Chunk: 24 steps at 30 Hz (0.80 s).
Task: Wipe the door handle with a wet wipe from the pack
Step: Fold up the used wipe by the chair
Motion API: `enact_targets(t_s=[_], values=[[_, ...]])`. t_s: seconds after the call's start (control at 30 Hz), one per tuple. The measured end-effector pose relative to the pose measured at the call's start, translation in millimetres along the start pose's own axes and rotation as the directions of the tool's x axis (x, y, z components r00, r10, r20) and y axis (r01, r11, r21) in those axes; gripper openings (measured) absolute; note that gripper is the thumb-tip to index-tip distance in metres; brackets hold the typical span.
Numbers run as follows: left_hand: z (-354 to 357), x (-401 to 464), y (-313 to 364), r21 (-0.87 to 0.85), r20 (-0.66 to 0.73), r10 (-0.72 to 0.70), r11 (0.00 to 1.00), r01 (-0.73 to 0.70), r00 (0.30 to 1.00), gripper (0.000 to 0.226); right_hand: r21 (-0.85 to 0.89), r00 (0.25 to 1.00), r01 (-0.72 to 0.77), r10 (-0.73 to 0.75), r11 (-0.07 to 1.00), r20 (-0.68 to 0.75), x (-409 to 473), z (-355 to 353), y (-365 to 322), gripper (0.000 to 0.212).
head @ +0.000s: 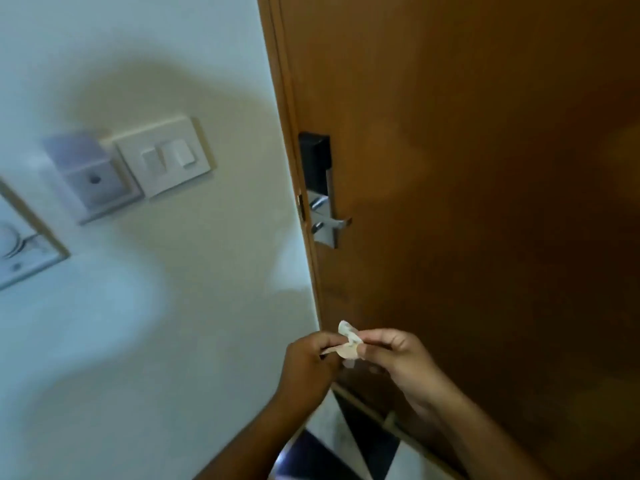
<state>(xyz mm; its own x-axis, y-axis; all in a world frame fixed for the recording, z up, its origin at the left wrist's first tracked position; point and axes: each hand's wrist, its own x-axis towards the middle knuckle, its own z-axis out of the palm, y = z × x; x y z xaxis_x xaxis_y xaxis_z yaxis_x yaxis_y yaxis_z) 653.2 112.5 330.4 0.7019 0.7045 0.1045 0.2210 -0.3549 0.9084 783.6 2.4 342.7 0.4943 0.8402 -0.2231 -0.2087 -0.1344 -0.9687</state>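
I see open air between my hands and the door handle [334,223]: bare wooden door [485,168] face runs up from the wet wipe [348,341] to the lever, nothing crossing it. My left hand [308,362] and right hand [398,355] sit low, both pinching the wipe. The black lock housing [314,157] juts out just above the handle. Left of the door's edge, the wall [190,306] carries a light switch [166,155] and a key-card holder [88,174], well apart from the lever.
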Motion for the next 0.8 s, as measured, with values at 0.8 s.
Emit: enact_targets(t_s=[0.8], values=[[-82.7,-389.9,-80.1,-0.458,-0.287,-0.759,0.645,0.612,0.584,0.004,-0.295,0.778,-0.144,0.293,0.945,0.557,-199.8,211.7,179.3,0.013]])
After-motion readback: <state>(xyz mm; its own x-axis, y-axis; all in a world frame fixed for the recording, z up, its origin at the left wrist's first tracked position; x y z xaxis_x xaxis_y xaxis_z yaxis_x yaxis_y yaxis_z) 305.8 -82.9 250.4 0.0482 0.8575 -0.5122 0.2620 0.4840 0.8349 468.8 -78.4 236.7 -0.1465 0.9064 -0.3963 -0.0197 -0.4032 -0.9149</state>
